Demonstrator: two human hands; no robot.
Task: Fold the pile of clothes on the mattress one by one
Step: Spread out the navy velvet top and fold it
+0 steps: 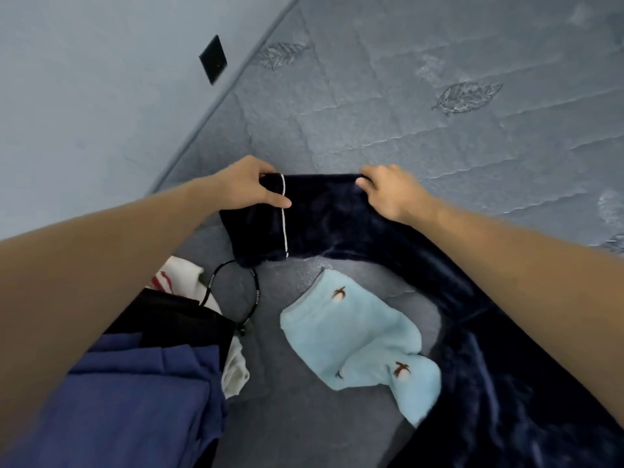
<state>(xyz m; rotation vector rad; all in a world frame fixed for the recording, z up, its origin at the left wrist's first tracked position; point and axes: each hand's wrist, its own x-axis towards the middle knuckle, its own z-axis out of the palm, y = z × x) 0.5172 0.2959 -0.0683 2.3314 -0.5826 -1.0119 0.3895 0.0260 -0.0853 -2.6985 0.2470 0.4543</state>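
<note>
Holding the dark navy velvet garment (324,214) by its far edge, out over the grey quilted mattress (439,130): left hand (250,187) pinching the end with the white piping stripe (283,214), thumb on top and fingers curled behind; right hand (388,190) clutching the same edge further along, fingers hooked over the cloth. Trailing back from the right hand along the right forearm and bunching in a heap at the lower right, still unsorted. Lying between the arms, flat on the mattress and apart from the held cloth: pale blue fleece piece (354,336) with small brown motifs. Sitting at lower left: pile of clothes (141,383), blue on top, black beneath, white with red marks (175,278) behind, plus a thin black cord loop (233,285)

Risks from here, as a judgement: slippery-looking pile fabric sliding out of a light pinch; long trailing part dragging across the pale blue piece and rumpling it; uneven pull from two grips skewing the fold; cord snagging on the hem nearest it

Hard to make out: type of garment, whether trousers or a top; fingertips behind the cloth; lower heap cut off by the frame edge; contents deeper in the pile; dark square (213,59) on the wall, purpose unclear
</note>
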